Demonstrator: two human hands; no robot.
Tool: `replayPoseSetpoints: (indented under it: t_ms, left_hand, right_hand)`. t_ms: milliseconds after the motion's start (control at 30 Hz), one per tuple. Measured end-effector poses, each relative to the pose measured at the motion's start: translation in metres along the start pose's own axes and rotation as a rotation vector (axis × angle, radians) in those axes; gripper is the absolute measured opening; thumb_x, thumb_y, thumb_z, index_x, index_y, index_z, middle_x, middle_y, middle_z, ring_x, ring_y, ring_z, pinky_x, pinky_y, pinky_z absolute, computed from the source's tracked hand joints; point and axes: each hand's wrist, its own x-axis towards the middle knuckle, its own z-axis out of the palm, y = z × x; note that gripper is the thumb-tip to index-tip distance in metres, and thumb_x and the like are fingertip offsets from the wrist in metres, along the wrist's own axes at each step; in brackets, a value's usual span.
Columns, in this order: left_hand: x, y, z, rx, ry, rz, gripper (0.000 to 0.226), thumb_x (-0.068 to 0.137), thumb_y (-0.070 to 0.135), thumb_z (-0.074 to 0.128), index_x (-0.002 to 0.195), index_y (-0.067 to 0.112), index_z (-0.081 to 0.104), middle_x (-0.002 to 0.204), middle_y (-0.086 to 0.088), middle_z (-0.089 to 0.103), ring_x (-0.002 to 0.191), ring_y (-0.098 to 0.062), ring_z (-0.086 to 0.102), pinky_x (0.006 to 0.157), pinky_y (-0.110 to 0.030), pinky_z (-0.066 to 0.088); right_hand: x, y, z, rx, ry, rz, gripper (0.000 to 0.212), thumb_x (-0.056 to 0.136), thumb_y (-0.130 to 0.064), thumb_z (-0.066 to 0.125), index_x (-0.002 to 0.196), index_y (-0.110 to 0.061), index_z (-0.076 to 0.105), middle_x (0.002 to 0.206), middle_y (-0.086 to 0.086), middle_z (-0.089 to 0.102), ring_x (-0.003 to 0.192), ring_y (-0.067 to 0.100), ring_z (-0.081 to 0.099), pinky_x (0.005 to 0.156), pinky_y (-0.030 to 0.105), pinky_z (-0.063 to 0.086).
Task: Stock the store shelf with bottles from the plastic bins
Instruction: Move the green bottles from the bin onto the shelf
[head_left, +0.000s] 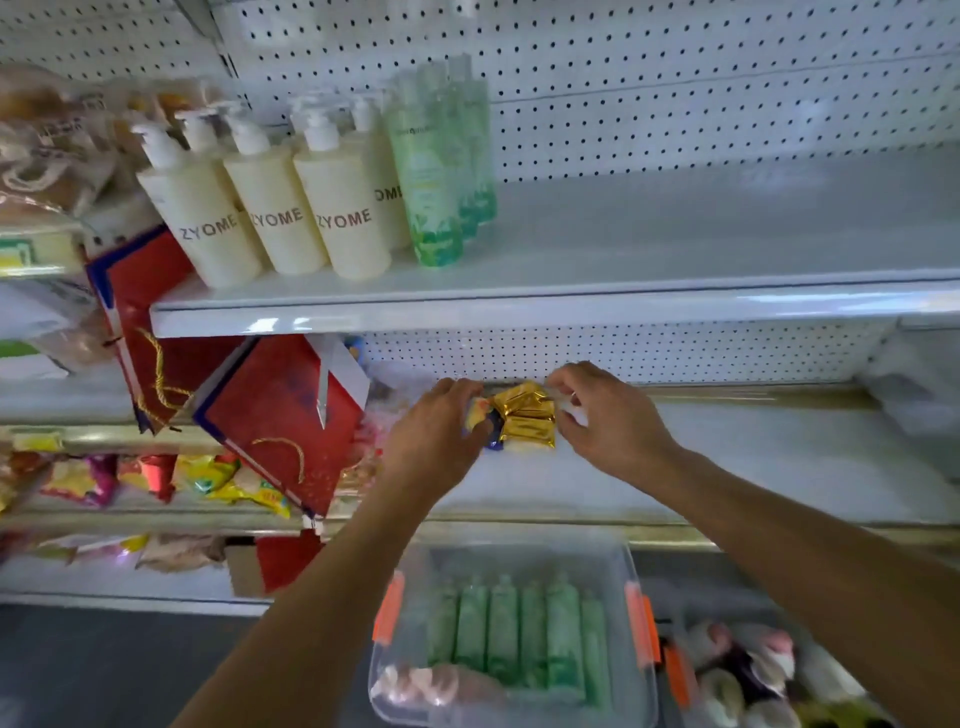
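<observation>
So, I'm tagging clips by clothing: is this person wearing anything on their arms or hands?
Both forearms are bare as far as the frame shows: no sleeves, gloves or watch. The left hand shows nothing worn. The right hand has a small glint on one finger, possibly a ring, too small to confirm.

Cream pump bottles (270, 218), green bottles (436, 171) (leaf-patterned), gold packet (524, 413).

A shop aisle. White metal shelf (519, 306) units with perforated back panel (675, 78). Rows of identical cream pump bottles (311, 218) and green bottles (434, 171) faced forward, far left. Snack packets (218, 480) on left shelves. Clear plastic bins (636, 629) of stock on the near floor.
</observation>
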Motion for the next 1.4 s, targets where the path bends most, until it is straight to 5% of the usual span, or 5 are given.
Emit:
replayPoseSetpoints:
  t_ms: [767,1033,1200,1300,1400]
  left_hand:
    - [-0.062,-0.106,0.323,-0.276,-0.719,-0.324,0.038,0.088,0.026,0.065,0.124,0.014,0.058,0.123,-0.003,0.064,0.108,-0.020,0.063,0.094,-0.031,0.048]
    - [-0.061,-0.119,0.415,-0.286,-0.855,-0.365,0.045,0.090,0.005,0.051,0.135,0.008,0.050,0.137,-0.014,0.052,0.122,-0.028,0.054,0.097,-0.029,0.043]
    - [-0.059,-0.124,0.434,-0.192,-0.944,-0.314,0.035,0.086,-0.002,0.038,0.108,0.013,0.060,0.119,-0.012,0.035,0.126,-0.035,0.037,0.108,-0.034,0.036]
    - [-0.061,-0.127,0.435,-0.220,-0.930,-0.363,0.055,0.084,-0.006,0.040,0.131,0.017,0.058,0.135,-0.012,0.032,0.133,-0.030,0.033,0.115,-0.034,0.031]
    - [-0.065,-0.123,0.426,-0.286,-0.893,-0.355,0.053,0.083,-0.009,0.041,0.119,0.020,0.067,0.132,-0.011,0.042,0.128,-0.027,0.041,0.112,-0.033,0.035]
  right_hand:
    - [-0.121,0.149,0.301,0.061,-0.648,0.579,0.042,0.091,-0.023,0.058,0.130,-0.011,0.045,0.129,0.009,0.053,0.121,0.024,0.053,0.095,0.030,0.043]
    - [-0.116,0.186,0.375,0.172,-0.630,0.801,0.051,0.088,-0.027,0.062,0.131,-0.005,0.045,0.130,0.016,0.048,0.117,0.030,0.053,0.094,0.037,0.047]
    - [-0.108,0.201,0.402,0.215,-0.716,0.889,0.066,0.081,-0.050,0.062,0.131,-0.009,0.050,0.135,0.015,0.047,0.124,0.034,0.044,0.101,0.037,0.040]
    - [-0.106,0.204,0.407,0.239,-0.715,0.943,0.072,0.078,-0.056,0.062,0.130,-0.007,0.053,0.138,0.019,0.044,0.127,0.036,0.041,0.097,0.036,0.040]
    - [-0.106,0.199,0.404,0.197,-0.711,0.951,0.079,0.072,-0.072,0.061,0.116,-0.006,0.060,0.127,0.019,0.050,0.118,0.035,0.049,0.093,0.036,0.045]
